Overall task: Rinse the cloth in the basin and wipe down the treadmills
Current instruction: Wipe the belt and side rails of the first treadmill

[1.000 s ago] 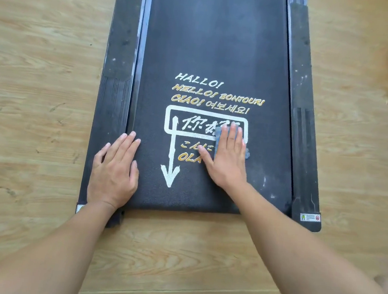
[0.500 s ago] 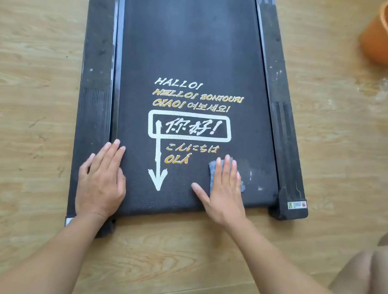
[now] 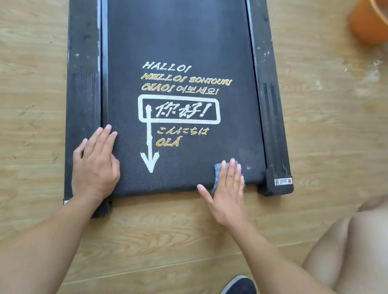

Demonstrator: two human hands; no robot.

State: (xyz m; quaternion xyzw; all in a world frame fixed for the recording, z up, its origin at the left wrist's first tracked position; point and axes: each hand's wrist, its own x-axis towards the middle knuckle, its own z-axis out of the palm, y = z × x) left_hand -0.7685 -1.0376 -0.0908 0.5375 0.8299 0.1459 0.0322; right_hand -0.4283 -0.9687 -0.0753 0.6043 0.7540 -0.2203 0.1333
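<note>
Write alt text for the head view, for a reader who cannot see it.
A person's right hand presses a blue cloth flat on the near right corner of a black treadmill belt printed with greetings. The left hand rests flat at the belt's near left edge; an orange basin stands on the wooden floor, far right.

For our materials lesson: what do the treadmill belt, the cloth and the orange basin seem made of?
Treadmill belt: likely rubber, matte black, with a fine pebbled grain. Cloth: soft fabric, blue-grey, rumpled under the right hand. Basin: probably plastic, smooth orange wall, thin rim.
</note>
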